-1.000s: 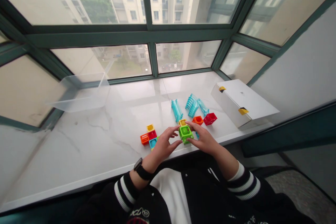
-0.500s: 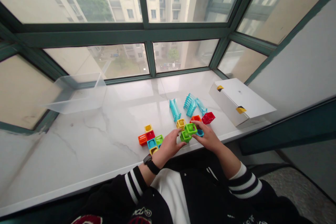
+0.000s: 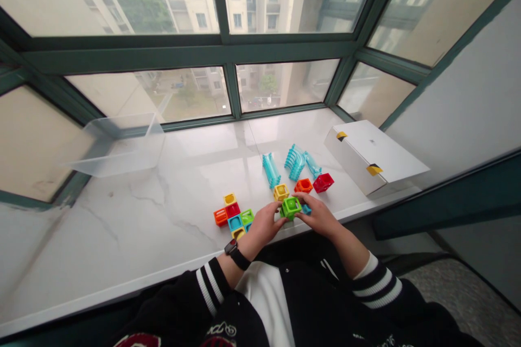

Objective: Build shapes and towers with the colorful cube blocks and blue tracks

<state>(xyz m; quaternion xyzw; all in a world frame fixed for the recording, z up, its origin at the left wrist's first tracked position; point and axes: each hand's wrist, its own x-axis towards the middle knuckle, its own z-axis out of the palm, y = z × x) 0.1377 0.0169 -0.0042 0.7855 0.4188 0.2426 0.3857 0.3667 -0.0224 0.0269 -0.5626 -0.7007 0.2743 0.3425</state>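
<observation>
Between my two hands is a green cube block (image 3: 291, 207) with open sides, on top of another green block that it mostly hides. My right hand (image 3: 319, 217) pinches the upper block from the right. From the left, the thumb and fingers of my left hand (image 3: 264, 223) close on the lower green block. A blue block (image 3: 306, 209) shows partly behind my right fingers. Just beyond lie a yellow block (image 3: 280, 192), an orange block (image 3: 303, 186) and a red block (image 3: 323, 182). Beside my left wrist, several joined blocks (image 3: 233, 210) lie flat, partly covered by that hand.
Turquoise see-through track pieces, one straight (image 3: 271, 169) and one curved (image 3: 294, 162), lie farther back with a third (image 3: 313, 164). A white box (image 3: 378, 152) stands at right, a clear plastic bin (image 3: 122, 165) at far left. Windows border the marble-patterned ledge (image 3: 163, 260).
My right hand has brought the upper green block down and slightly left, over the lower one. The orange block is more exposed. My left hand has barely moved.
</observation>
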